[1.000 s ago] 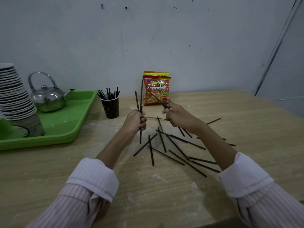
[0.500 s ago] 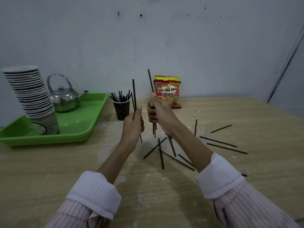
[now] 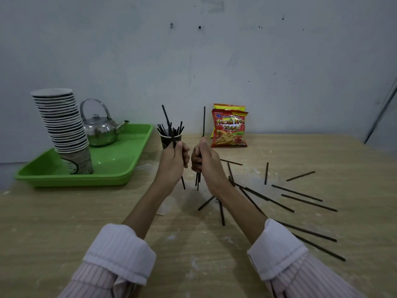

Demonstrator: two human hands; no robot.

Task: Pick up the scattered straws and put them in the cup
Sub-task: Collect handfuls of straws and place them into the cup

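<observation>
The table (image 3: 64, 222) carries a green tray (image 3: 120, 160) at 10 o'clock. At 3 to 5 o'clock of the hands lie the loose straws (image 3: 296, 193), flat and fanned out, most with their long axes running roughly 10 to 4 o'clock.

Both hands hover over the middle of the table, just apart. The left hand (image 3: 174, 162) is clenched round one straw (image 3: 165, 114), as far as shows. The right hand (image 3: 206, 162) grasps a small bunch (image 3: 203, 121), with several lower ends showing under the fist. Each grips near mid-length, probably so the ends can be evened and steered into a narrow mouth.

The cup (image 3: 166, 141) stands just beyond the left hand at 12 o'clock, near the tray's corner, and the stored straws (image 3: 163, 131) lean out on its rim. The left straw tilts, top toward 11 o'clock, crossing in front of the cup. The bunch is upright, axis 12 to 6 — a pose that suits dropping it in end-first.
</observation>
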